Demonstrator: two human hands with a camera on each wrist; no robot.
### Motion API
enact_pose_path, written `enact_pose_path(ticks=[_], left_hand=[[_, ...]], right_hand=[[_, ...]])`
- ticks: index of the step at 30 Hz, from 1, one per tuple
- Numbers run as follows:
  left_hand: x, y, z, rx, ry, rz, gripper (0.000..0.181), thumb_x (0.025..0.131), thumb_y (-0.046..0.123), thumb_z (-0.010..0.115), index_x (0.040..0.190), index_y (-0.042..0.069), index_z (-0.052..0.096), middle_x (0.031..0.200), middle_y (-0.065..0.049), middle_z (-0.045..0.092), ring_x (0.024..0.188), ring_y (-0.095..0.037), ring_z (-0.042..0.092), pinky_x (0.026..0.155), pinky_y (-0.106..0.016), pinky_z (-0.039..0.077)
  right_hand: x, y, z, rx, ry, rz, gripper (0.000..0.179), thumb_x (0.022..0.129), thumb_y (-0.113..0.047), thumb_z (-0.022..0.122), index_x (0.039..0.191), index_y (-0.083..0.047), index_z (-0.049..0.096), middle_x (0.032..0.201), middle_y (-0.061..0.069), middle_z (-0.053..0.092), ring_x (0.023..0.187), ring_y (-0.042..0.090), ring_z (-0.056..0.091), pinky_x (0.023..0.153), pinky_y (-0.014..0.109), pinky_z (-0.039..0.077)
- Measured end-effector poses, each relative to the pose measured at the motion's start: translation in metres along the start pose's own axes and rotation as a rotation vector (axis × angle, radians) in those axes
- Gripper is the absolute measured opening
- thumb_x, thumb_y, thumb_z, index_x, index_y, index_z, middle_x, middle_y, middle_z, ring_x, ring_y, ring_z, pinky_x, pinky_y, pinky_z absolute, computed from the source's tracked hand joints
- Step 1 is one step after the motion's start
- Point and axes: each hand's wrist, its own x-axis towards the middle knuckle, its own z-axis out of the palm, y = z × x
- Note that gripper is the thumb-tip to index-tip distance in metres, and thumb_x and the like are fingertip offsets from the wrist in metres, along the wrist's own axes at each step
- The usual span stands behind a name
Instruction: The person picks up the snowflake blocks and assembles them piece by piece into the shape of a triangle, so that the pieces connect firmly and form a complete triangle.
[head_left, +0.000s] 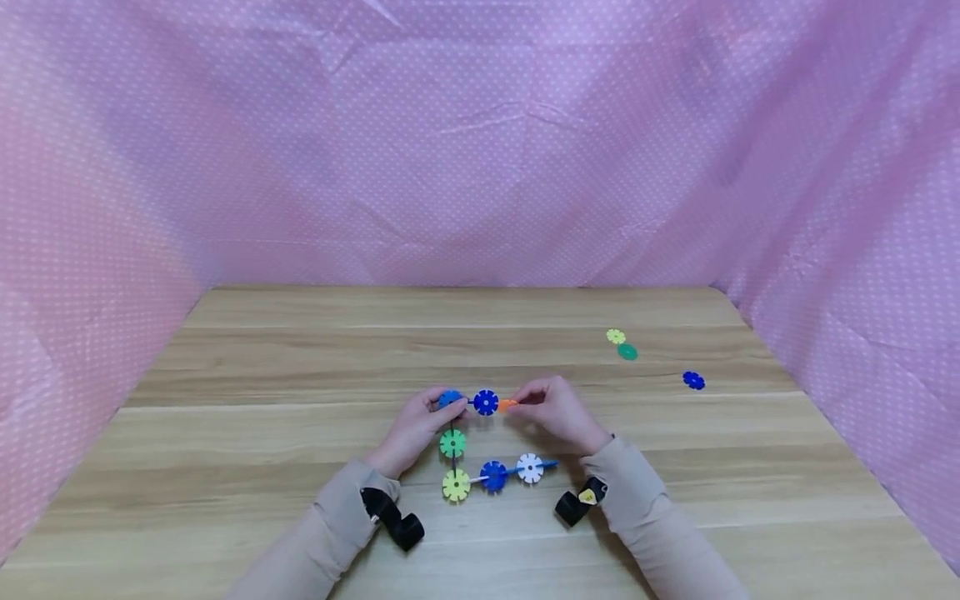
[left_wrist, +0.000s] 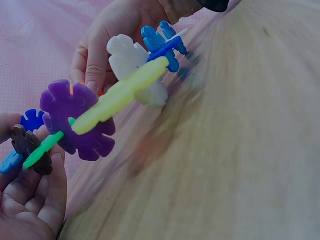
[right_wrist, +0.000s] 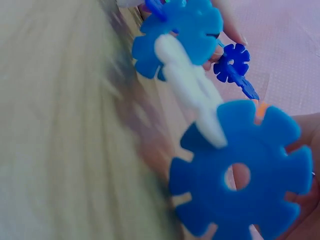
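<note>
A chain of slotted plastic discs, bent like an open-sided frame, spans between the two hands. My left hand (head_left: 411, 429) pinches the light blue disc (head_left: 450, 397) at its upper left corner. Beyond that comes a dark blue disc (head_left: 486, 402), then an orange disc (head_left: 506, 404) seen edge-on, which my right hand (head_left: 561, 412) pinches between thumb and fingers. Down the left side runs a green disc (head_left: 452, 443); a purple disc (left_wrist: 77, 120) shows in the left wrist view. The lower side has yellow (head_left: 455, 485), blue (head_left: 493, 477) and white (head_left: 529, 468) discs, ending in blue.
Loose on the wooden table (head_left: 300, 350), to the far right, lie a yellow disc (head_left: 616, 336), a green disc (head_left: 627, 352) and a dark blue disc (head_left: 693, 381). Pink dotted cloth (head_left: 480, 167) hangs behind and along both sides.
</note>
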Motion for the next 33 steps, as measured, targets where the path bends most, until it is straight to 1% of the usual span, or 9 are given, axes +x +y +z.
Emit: enact_pose_path(ticks=[6,12,15,19,21,23,25,30,33], left_hand=[[-0.0011,0.0017,-0.0020,0.013,-0.013,0.000,0.027,0.094,0.024,0.059,0.105,0.000,0.064,0.097,-0.012,0.071,0.096,-0.020,0.065,0.091,-0.033,0.050],[-0.0014,0.0023,-0.0029,0.026,-0.024,0.002,0.027,0.094,0.027,0.059,0.105,0.004,0.066,0.096,-0.010,0.072,0.094,-0.017,0.065,0.089,-0.031,0.050],[-0.0012,0.0025,-0.0029,0.049,-0.018,-0.001,0.027,0.091,0.028,0.064,0.106,0.006,0.066,0.096,-0.007,0.071,0.091,-0.015,0.064,0.086,-0.029,0.050],[-0.0021,0.0034,-0.0027,0.115,0.013,-0.016,0.029,0.084,0.029,0.072,0.107,0.012,0.066,0.096,-0.002,0.069,0.087,-0.014,0.059,0.082,-0.028,0.047],[-0.0022,0.0034,-0.0026,0.147,0.033,-0.028,0.030,0.083,0.030,0.073,0.107,0.015,0.066,0.099,0.000,0.067,0.088,-0.013,0.057,0.082,-0.028,0.045],[-0.0016,0.0026,-0.0028,0.163,0.043,-0.028,0.030,0.083,0.030,0.073,0.108,0.014,0.065,0.101,0.000,0.067,0.089,-0.013,0.057,0.082,-0.027,0.045],[-0.0007,0.0019,-0.0030,0.156,0.044,-0.023,0.029,0.084,0.027,0.072,0.108,0.013,0.065,0.101,-0.001,0.067,0.088,-0.013,0.058,0.081,-0.027,0.046],[0.0015,0.0009,-0.0035,0.052,0.013,-0.019,0.023,0.089,0.019,0.065,0.108,0.007,0.063,0.096,-0.006,0.070,0.089,-0.015,0.065,0.082,-0.026,0.052],[0.0015,0.0003,-0.0030,0.018,-0.016,-0.006,0.022,0.091,0.018,0.063,0.107,0.003,0.062,0.095,-0.009,0.071,0.091,-0.018,0.067,0.084,-0.028,0.053]], right_hand=[[0.0000,-0.0026,0.0009,-0.021,0.007,-0.009,0.006,0.080,-0.007,0.073,0.086,-0.004,0.074,0.083,0.008,0.071,0.069,0.010,0.056,0.059,0.022,0.046],[-0.0012,-0.0036,0.0022,-0.031,0.021,0.016,0.009,0.082,-0.010,0.072,0.090,-0.006,0.075,0.085,0.006,0.072,0.071,0.010,0.058,0.061,0.021,0.048],[-0.0012,-0.0041,0.0031,-0.048,0.033,-0.024,0.009,0.082,-0.009,0.072,0.090,-0.006,0.075,0.085,0.006,0.071,0.071,0.011,0.057,0.060,0.021,0.047],[-0.0001,-0.0044,0.0048,-0.077,0.033,-0.105,0.009,0.082,-0.008,0.072,0.090,-0.006,0.075,0.085,0.005,0.069,0.072,0.010,0.056,0.061,0.020,0.048],[0.0002,-0.0047,0.0059,-0.083,0.029,-0.130,0.008,0.082,-0.008,0.072,0.090,-0.007,0.075,0.085,0.004,0.068,0.071,0.008,0.056,0.062,0.020,0.049],[0.0003,-0.0052,0.0066,-0.086,0.030,-0.148,0.008,0.081,-0.007,0.072,0.089,-0.007,0.075,0.085,0.004,0.068,0.070,0.007,0.056,0.062,0.020,0.049],[0.0004,-0.0063,0.0068,-0.086,0.031,-0.158,0.008,0.081,-0.007,0.072,0.089,-0.007,0.075,0.084,0.004,0.068,0.069,0.007,0.056,0.061,0.020,0.050],[0.0014,-0.0084,0.0063,-0.092,0.029,-0.166,0.008,0.081,-0.007,0.072,0.089,-0.008,0.075,0.084,0.002,0.069,0.068,0.006,0.056,0.060,0.021,0.050],[0.0015,-0.0096,0.0056,-0.097,0.014,-0.173,0.009,0.081,-0.006,0.072,0.089,-0.008,0.076,0.084,0.003,0.070,0.068,0.006,0.056,0.060,0.021,0.050]])
